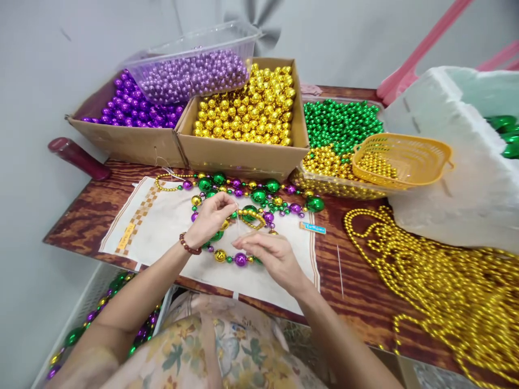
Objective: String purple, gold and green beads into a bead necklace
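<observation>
My left hand (213, 216), with a bead bracelet on its wrist, pinches a thin thread above a bead necklace (259, 195) of green, gold and purple balls that lies looped on a white cloth (158, 227). A little to the right and closer to me, my right hand (271, 256) has its fingers pressed together on the other end of the same thread, just over a purple bead (240, 259) of the strand. Both hands hover close over the cloth.
Behind the cloth stand cardboard boxes of purple beads (121, 111) and gold beads (247, 111), a clear tub of lilac beads (194, 73), a tray of green and gold beads (340, 127), a yellow basket (401, 159). Gold bead strands (438, 286) pile at right beside a white foam box (458, 162).
</observation>
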Motion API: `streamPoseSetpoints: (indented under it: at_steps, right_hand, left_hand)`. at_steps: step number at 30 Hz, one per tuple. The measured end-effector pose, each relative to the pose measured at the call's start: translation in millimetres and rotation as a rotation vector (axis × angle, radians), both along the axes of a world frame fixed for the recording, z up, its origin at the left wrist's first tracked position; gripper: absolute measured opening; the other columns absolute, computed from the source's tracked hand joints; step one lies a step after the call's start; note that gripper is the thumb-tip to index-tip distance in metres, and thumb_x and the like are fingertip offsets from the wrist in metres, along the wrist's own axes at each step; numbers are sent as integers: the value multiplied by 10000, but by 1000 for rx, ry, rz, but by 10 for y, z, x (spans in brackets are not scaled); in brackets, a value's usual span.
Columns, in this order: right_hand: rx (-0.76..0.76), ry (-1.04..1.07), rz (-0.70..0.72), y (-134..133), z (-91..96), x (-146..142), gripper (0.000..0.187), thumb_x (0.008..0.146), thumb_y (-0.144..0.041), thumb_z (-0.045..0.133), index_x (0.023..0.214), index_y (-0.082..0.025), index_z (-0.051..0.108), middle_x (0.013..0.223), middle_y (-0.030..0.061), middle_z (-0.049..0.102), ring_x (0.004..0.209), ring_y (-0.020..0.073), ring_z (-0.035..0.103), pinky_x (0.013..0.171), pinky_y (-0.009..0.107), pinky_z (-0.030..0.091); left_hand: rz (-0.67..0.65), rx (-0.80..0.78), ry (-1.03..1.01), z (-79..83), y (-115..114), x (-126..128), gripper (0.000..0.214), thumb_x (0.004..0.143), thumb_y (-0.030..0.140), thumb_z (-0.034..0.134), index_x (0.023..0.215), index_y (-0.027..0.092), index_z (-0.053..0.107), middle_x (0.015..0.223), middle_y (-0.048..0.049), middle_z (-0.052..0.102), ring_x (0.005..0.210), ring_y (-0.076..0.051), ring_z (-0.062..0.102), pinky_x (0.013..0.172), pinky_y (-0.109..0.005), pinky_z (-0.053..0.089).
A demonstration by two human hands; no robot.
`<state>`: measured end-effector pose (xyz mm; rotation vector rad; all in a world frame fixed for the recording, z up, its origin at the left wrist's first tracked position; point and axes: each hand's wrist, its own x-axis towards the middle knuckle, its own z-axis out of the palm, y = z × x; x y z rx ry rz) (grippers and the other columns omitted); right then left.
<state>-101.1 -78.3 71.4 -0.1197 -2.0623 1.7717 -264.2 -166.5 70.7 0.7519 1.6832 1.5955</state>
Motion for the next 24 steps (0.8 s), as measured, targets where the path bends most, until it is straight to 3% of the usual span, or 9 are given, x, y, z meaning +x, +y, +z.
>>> streamPoseSetpoints:
  at_steps: [5, 8, 13, 16, 18, 24]
  right_hand:
    - [275, 76, -157, 31, -263, 141, 180, 957, -178, 552, 904, -192, 723, 1000, 85, 759, 921, 181, 724, 811, 305, 584]
    - [524, 55, -199, 76, -375, 144, 202, 972, -157, 507, 935, -190, 702, 1097, 94, 743, 990, 175, 715, 819, 281, 579]
    - [952, -50, -439, 15, -543, -13, 259, 994, -145, 451, 993, -170, 709, 1103, 94, 749, 882, 152, 726, 676, 225, 530]
    - [1030, -91, -577, -39, -612, -127, 288, 1007, -150, 434, 1075, -173, 713, 1153, 94, 736, 876, 137, 709, 693, 218, 495]
    - [1059, -114, -590, -64, -671, -180, 292, 1009, -161, 434, 1057, -179, 722, 1178, 97, 727, 844, 138, 695, 685, 229, 476]
    - [924, -167, -387, -132, -886, -162, 264, 969, -144, 482, 942, -183, 742, 971, 94, 766, 790, 159, 696, 656, 240, 471]
  left_hand:
    - [-74, -7, -190, 113, -28, -85, 298, 718, 369, 767, 745, 149, 568, 676, 29, 571, 567, -77, 541, 524, -192, 446]
    - [-175, -33, -300, 130, -45, -109, 305, 713, 367, 790, 756, 138, 593, 712, 14, 604, 567, -73, 568, 530, -188, 458]
    - [-298, -150, -459, 117, -62, -54, 333, 679, 350, 831, 762, 121, 604, 682, -4, 613, 546, -91, 613, 503, -182, 451]
    - [-306, -225, -545, 126, -79, -14, 377, 639, 357, 861, 778, 123, 600, 637, 8, 595, 541, -112, 632, 490, -185, 458]
    - [-282, -246, -573, 128, -93, 2, 410, 600, 358, 884, 781, 123, 602, 642, 9, 604, 539, -118, 640, 494, -191, 472]
    - [-152, -192, -492, 16, -128, 57, 395, 574, 358, 892, 697, 126, 596, 663, 16, 611, 526, -76, 585, 496, -189, 465]
